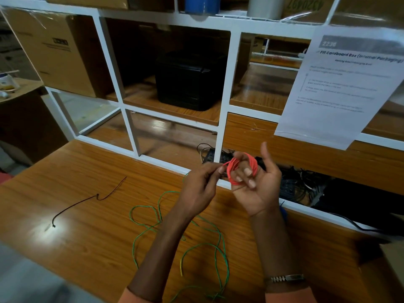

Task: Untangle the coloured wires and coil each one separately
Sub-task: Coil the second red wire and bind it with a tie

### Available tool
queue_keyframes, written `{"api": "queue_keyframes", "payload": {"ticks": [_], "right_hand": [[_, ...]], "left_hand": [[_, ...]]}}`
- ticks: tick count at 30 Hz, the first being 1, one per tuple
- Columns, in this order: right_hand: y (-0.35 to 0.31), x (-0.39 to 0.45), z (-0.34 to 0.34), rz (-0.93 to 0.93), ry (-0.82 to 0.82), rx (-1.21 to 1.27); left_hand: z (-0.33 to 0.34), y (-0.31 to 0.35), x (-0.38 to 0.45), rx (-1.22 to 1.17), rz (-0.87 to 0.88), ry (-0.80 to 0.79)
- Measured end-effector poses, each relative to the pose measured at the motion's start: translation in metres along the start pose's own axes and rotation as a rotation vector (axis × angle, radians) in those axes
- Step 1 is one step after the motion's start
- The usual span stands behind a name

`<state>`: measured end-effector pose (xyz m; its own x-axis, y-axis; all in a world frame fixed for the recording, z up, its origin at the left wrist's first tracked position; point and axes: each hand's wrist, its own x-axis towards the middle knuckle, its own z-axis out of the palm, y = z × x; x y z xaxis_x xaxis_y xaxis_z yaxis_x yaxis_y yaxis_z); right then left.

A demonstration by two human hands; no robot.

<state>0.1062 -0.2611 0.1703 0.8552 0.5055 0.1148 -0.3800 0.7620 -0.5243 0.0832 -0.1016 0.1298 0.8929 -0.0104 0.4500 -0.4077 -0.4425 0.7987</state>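
A red wire is wound in a small coil around the fingers of my right hand, held palm up above the wooden table. My left hand pinches the loose end of the red wire just left of the coil. A green wire lies in loose, overlapping loops on the table under my forearms. A dark brown wire lies apart, stretched out on the table to the left.
A white-framed shelf unit rises behind the table, holding a black box and a cardboard box. Black cables bunch in the low gap at right. A printed sheet hangs from the shelf.
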Motion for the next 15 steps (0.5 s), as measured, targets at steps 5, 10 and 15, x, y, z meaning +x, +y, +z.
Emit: {"api": "queue_keyframes", "payload": {"ticks": [5, 10, 15], "right_hand": [[-0.005, -0.005, -0.001, -0.169, 0.166, 0.117], [-0.009, -0.004, 0.009, -0.236, 0.231, -0.024], [-0.008, 0.003, 0.009, -0.168, 0.297, -0.292]], "left_hand": [[0.01, 0.007, 0.0, 0.14, 0.014, -0.134], [0.01, 0.008, -0.008, 0.292, 0.041, -0.086], [0.005, 0.013, -0.008, 0.31, 0.117, 0.022]]}}
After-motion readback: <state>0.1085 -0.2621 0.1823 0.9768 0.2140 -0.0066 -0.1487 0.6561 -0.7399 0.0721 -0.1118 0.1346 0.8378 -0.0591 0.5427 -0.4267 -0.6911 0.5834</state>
